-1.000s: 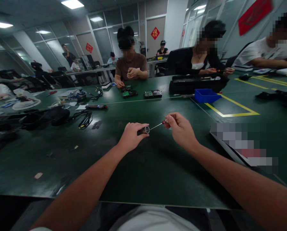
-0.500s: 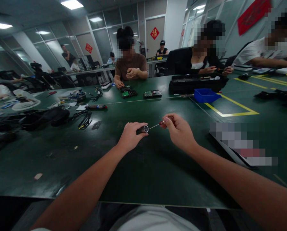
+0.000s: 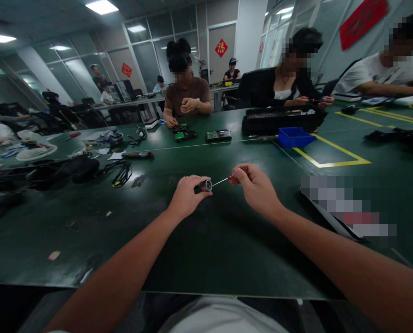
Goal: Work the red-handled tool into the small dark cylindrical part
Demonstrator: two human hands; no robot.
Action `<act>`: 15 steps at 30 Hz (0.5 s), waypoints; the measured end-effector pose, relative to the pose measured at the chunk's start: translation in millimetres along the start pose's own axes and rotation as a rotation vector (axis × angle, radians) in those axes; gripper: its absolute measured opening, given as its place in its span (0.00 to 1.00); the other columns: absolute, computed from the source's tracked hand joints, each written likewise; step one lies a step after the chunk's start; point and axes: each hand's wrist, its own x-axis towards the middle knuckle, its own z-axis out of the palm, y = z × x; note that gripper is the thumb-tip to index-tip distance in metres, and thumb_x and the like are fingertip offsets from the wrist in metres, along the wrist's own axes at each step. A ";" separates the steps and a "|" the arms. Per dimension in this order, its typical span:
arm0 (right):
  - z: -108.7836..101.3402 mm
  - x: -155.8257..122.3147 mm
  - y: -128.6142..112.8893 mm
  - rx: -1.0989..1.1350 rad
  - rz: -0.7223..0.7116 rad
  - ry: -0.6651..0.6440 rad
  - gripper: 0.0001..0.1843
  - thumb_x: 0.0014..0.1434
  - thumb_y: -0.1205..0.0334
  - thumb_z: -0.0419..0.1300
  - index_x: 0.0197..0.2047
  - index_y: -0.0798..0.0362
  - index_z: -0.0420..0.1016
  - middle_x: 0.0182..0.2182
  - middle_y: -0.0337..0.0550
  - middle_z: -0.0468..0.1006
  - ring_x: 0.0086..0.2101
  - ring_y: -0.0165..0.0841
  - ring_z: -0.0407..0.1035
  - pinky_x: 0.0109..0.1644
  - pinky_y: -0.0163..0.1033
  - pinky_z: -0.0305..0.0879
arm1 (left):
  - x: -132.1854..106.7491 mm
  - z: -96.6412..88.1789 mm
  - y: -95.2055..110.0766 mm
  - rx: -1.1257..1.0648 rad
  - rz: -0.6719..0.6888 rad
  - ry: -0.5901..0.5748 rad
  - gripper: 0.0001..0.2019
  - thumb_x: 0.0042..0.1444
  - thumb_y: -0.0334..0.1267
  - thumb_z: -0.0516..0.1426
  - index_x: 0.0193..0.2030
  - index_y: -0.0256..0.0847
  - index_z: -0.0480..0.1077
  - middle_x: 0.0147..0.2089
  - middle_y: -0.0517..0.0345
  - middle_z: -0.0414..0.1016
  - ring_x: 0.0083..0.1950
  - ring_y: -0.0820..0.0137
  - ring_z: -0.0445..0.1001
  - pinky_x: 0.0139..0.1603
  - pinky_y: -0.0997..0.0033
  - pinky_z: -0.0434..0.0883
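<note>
1. Being gripped, right up front: a short dark cylinder [image 3: 206, 185], pinched between thumb and fingers of the left hand [image 3: 187, 194], its round ringed end turned toward the right hand [image 3: 253, 182].
2. A red-handled screwdriver [image 3: 231, 178] is clasped in the right hand, its thin shaft aimed at that ringed end; whether contact is made cannot be told. The two hands are held apart, above the green table [image 3: 227, 249].
3. Right of the right hand, a pale booklet [image 3: 338, 208] is seen lying flat.
4. Beyond the left hand, to its left, a black cable [image 3: 119, 175] is left coiled.
5. Farther out past the right hand, a blue tray [image 3: 295, 137] is placed before a long black case [image 3: 282, 121].
6. Straight beyond both hands, a circuit board [image 3: 218, 135] is laid down, and past it a brown-shirted co-worker [image 3: 189, 95] is seated.
</note>
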 end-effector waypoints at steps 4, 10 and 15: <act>-0.4 -1.1 -3.0 -0.025 -0.005 0.002 0.12 0.66 0.52 0.53 0.41 0.51 0.70 0.32 0.43 0.79 0.34 0.36 0.74 0.42 0.45 0.69 | 0.2 0.2 -1.3 -0.008 -0.001 -0.006 0.20 0.54 0.37 0.67 0.54 0.46 0.75 0.51 0.55 0.78 0.52 0.61 0.73 0.56 0.56 0.66; -1.2 -0.6 -0.2 -0.020 -0.012 -0.024 0.13 0.67 0.51 0.53 0.42 0.51 0.71 0.33 0.43 0.79 0.35 0.37 0.75 0.42 0.46 0.69 | -0.6 0.9 -3.4 -0.021 0.001 -0.003 0.20 0.54 0.38 0.66 0.55 0.48 0.74 0.51 0.55 0.77 0.53 0.61 0.73 0.58 0.55 0.66; 1.3 -1.4 0.4 -0.026 -0.006 -0.035 0.13 0.67 0.51 0.53 0.41 0.50 0.71 0.34 0.43 0.79 0.36 0.37 0.75 0.42 0.46 0.70 | -0.7 1.9 -3.2 -0.014 0.004 -0.003 0.20 0.53 0.37 0.67 0.54 0.47 0.75 0.51 0.54 0.77 0.53 0.61 0.73 0.57 0.56 0.67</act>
